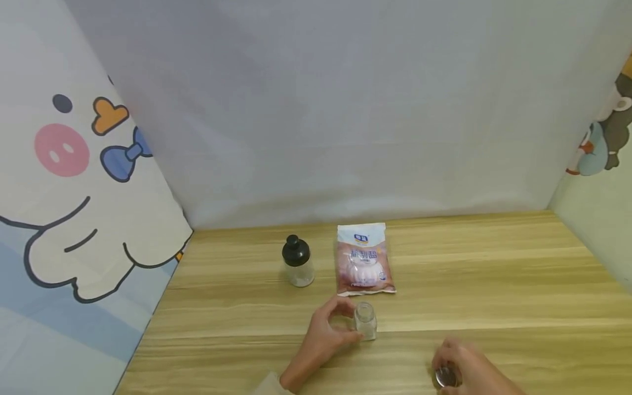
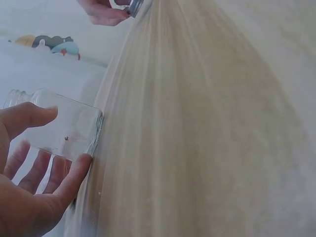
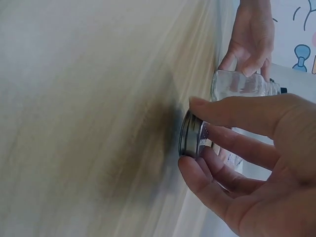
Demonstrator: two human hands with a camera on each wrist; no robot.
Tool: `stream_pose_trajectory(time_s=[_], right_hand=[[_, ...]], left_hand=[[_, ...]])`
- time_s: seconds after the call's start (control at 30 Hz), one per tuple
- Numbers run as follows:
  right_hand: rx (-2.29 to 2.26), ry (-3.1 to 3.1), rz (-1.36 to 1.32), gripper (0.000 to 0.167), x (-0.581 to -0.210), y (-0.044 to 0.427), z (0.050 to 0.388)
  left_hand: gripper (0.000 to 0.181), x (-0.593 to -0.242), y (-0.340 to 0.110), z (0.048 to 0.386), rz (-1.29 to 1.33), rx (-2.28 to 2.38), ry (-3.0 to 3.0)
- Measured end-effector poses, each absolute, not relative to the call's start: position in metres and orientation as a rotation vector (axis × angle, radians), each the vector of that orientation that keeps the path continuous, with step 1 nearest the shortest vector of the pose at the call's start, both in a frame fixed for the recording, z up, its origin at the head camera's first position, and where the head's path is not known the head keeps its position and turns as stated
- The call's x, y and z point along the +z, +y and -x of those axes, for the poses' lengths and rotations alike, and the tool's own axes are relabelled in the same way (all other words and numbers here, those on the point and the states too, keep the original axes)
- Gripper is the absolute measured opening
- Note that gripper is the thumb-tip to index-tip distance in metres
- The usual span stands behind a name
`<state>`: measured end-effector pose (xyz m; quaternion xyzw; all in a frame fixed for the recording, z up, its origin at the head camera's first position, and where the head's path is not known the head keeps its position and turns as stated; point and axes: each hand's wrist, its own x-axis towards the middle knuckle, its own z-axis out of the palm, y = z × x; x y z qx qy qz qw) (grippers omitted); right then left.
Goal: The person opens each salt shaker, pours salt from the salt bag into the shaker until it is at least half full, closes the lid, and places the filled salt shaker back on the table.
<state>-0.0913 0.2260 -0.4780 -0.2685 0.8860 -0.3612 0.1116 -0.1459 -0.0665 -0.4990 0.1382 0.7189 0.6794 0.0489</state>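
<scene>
A small clear glass jar (image 1: pixel 366 322) stands upright and uncapped on the wooden table. My left hand (image 1: pixel 326 334) has its thumb and fingers curled round the jar's sides; the left wrist view shows the same glass jar (image 2: pixel 69 123) between thumb and fingers. Off to the right, my right hand (image 1: pixel 469 367) pinches a round metal lid (image 1: pixel 446 377) by its rim. In the right wrist view the lid (image 3: pixel 190 136) is on edge between thumb and fingertips, close to the table surface.
Behind the jar lies a pink and white packet (image 1: pixel 364 260), flat on the table (image 1: pixel 494 274). A glass bottle with a black top (image 1: pixel 297 258) stands to the packet's left. A pale curtain (image 1: pixel 345 109) hangs along the table's back edge, with cartoon-printed cloth at the left.
</scene>
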Motion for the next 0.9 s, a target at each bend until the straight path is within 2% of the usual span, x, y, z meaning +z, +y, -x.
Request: stream_pose_trajectory(time_s=[0.23,0.33,0.47,0.6,0.73,0.9], right_hand=[[-1.125,2.624,0.911,0.025,-0.489,0.225,0.091],[-1.104,2.596,0.84,0.025,-0.485,0.225,0.091],[-1.051,2.549,0.609,0.027,-0.472,0.228,0.091],[-1.085,2.667,0.648,0.034,-0.463,0.231,0.091],[-1.157,2.921,0.816,0.037,-0.456,0.23,0.096],[-1.258,3.087,0.72,0.046,-0.443,0.225,0.101]], left_hand=[[0.048,-0.499,-0.066,0.145,-0.426,2.109,2.141],[0.049,-0.499,-0.065,0.144,-0.425,2.114,2.129],[0.056,-0.498,-0.067,0.142,-0.405,2.127,2.107],[0.062,-0.496,-0.071,0.141,-0.332,2.159,2.11],[0.057,-0.494,-0.075,0.143,-0.244,2.227,2.178],[0.052,-0.492,-0.08,0.147,-0.092,2.327,2.31]])
